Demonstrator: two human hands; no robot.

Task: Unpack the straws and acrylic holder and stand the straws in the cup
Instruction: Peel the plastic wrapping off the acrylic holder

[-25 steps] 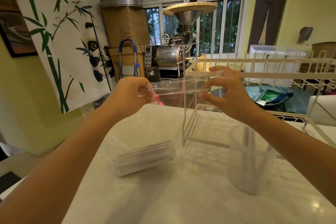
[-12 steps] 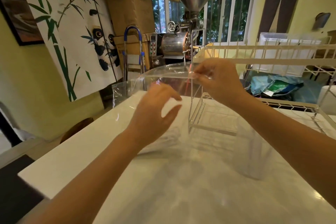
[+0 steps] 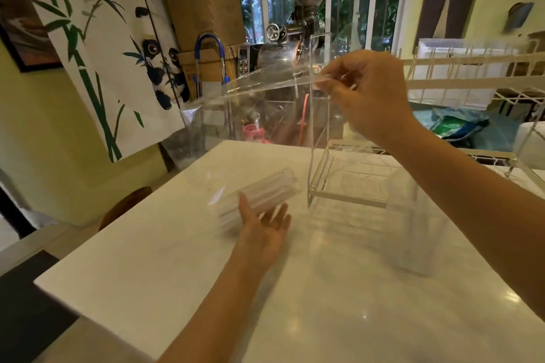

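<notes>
White tabletop (image 3: 295,289), nearest edge bare. Left hand (image 3: 264,227) hovers over the straw bundle (image 3: 253,199), grip loose with fingers spread, likely reaching for it. Cup (image 3: 413,233) stands right, blurred. Farther back, right hand (image 3: 368,97) pinches clear wrapper (image 3: 259,88) aloft, clearing the acrylic holder (image 3: 348,174).

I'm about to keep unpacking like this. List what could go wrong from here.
1. The right hand pinches only one end of the clear plastic wrap; the trailing sheet could brush the tall acrylic holder and tip it.
2. The open left hand reaching for the straw bundle may roll it toward the table edge.
</notes>
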